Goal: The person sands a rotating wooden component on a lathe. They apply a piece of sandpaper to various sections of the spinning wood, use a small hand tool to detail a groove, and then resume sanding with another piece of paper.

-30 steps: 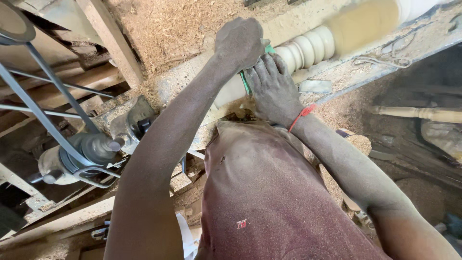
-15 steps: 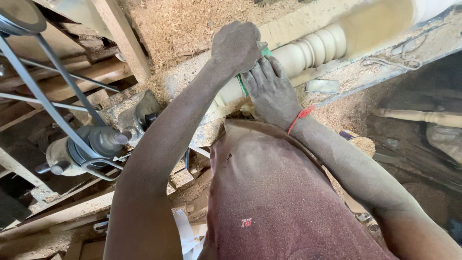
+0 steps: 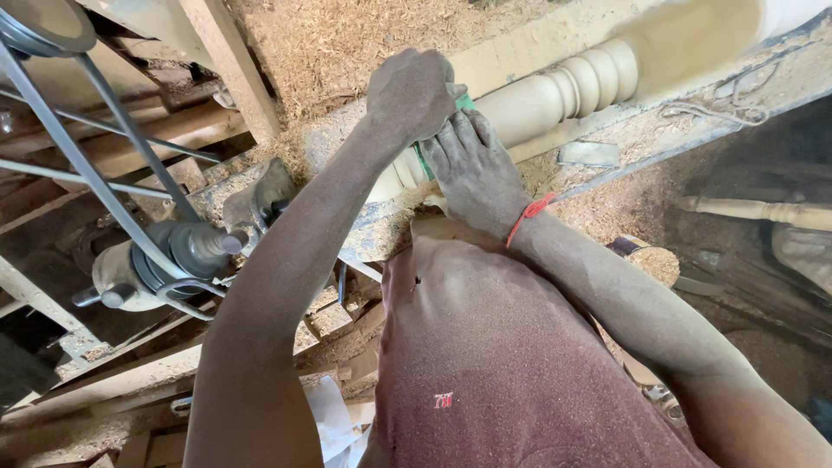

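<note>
We look down on a wood lathe where a pale turned spindle runs from near the middle of the scene up toward the far right, its right end blurred as if spinning. Ringed beads are cut into it just right of the hands.

Our left hand is closed into a fist over the top of the spindle, clenched on a green strip of what looks like sandpaper; only a small corner of the strip peeks out beside the knuckles. Our right hand lies flat just near of it, fingers pressed up against the spindle and the green strip, touching the left hand. Whether the right hand pinches the strip or only presses on it we cannot tell. A red thread circles the right wrist.

Sawdust covers the lathe bed on the far side of the spindle and lies heaped on the near side too. A dusty maroon shirt fills the near middle of the view.

To the left, a belt slants down from a large wheel in the far left corner to a small pulley on a motor. A flat grey metal piece lies on the bed right of the hands. Farther right, in shadow, another turned spindle lies well apart from the lathe.
</note>
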